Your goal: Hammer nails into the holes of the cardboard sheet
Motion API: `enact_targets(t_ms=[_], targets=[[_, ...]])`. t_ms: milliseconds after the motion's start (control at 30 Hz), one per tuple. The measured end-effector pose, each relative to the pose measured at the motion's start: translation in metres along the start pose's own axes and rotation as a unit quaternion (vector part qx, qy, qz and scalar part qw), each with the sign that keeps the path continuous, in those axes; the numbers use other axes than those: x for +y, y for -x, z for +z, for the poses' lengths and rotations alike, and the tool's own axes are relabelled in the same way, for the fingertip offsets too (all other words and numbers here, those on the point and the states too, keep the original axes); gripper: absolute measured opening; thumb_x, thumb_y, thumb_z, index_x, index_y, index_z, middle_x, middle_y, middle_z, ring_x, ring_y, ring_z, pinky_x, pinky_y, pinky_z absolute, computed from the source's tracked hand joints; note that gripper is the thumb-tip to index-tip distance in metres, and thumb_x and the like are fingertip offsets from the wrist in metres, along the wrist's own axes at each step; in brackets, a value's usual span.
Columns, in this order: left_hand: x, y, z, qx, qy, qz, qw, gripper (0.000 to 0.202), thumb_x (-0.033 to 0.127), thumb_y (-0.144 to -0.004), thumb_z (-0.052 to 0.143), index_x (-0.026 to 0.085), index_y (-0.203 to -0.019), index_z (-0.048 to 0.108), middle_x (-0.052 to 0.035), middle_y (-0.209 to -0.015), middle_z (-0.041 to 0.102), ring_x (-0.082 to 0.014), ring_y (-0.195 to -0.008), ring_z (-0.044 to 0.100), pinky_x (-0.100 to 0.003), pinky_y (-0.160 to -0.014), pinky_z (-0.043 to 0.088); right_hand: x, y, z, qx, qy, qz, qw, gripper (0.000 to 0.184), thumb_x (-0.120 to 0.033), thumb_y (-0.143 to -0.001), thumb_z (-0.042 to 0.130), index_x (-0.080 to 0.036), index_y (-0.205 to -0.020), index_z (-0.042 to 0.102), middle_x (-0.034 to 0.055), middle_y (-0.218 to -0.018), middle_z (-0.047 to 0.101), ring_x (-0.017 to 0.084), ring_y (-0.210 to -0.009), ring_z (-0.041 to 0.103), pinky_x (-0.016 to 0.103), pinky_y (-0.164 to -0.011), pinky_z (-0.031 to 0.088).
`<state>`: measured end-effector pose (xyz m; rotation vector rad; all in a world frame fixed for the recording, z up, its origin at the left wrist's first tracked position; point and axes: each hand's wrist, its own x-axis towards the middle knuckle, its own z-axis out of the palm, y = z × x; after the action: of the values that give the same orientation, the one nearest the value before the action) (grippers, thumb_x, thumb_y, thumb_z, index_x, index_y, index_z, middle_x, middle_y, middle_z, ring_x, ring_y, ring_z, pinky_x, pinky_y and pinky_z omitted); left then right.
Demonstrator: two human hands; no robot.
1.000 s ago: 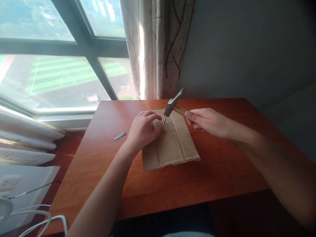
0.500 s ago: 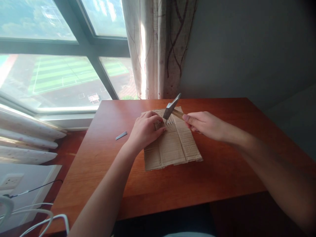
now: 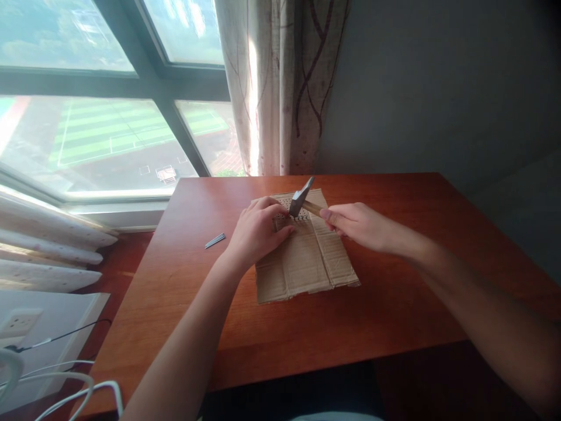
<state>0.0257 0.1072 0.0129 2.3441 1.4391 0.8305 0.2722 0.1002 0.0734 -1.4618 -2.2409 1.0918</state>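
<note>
A flattened cardboard sheet (image 3: 307, 260) lies on the red-brown table (image 3: 394, 304). A small perforated board (image 3: 289, 211) rests on its far end. My left hand (image 3: 256, 234) lies curled on the cardboard, fingertips pressing the board's left side. My right hand (image 3: 359, 225) grips the wooden handle of a hammer (image 3: 301, 199). The steel hammer head is down on the board, just right of my left fingertips. Any nail under the head is hidden.
Loose nails (image 3: 214, 240) lie on the table to the left of my left hand. A window and a curtain (image 3: 280, 88) stand behind the table. White cables (image 3: 65, 386) and a wall socket (image 3: 17, 323) are at the lower left.
The hammer head has come down from above the board onto it. My right hand moved slightly left and lower. My left hand stayed put.
</note>
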Motion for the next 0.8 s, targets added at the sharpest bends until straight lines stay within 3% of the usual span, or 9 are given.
enact_targets(t_ms=[567,800], targets=[[0.0004,-0.0003,-0.0006,-0.008,-0.002,0.001,1.0,0.02,0.032,-0.082,0.075,0.024,-0.1,0.071,-0.0063,-0.114,0.066,-0.0268,-0.109,0.061,-0.045,-0.096,0.051,0.0023,0.0008,-0.002,0.022,-0.025,0.005,0.999,0.059,-0.072,-0.095,0.034,-0.02,-0.073,0.051,0.0013,-0.072,0.055,0.016,-0.07,0.052,0.031,-0.066,0.036],[0.001,0.0008,-0.0013,-0.01,-0.004,-0.003,1.0,0.021,0.033,-0.083,0.075,0.023,-0.101,0.071,-0.0062,-0.115,0.065,-0.0262,-0.11,0.06,-0.045,-0.097,0.05,0.0026,0.0024,-0.0005,0.062,-0.041,-0.013,0.997,0.056,-0.069,-0.095,0.04,-0.02,-0.069,0.048,-0.0008,-0.065,0.048,0.013,-0.062,0.044,0.03,-0.058,0.032]])
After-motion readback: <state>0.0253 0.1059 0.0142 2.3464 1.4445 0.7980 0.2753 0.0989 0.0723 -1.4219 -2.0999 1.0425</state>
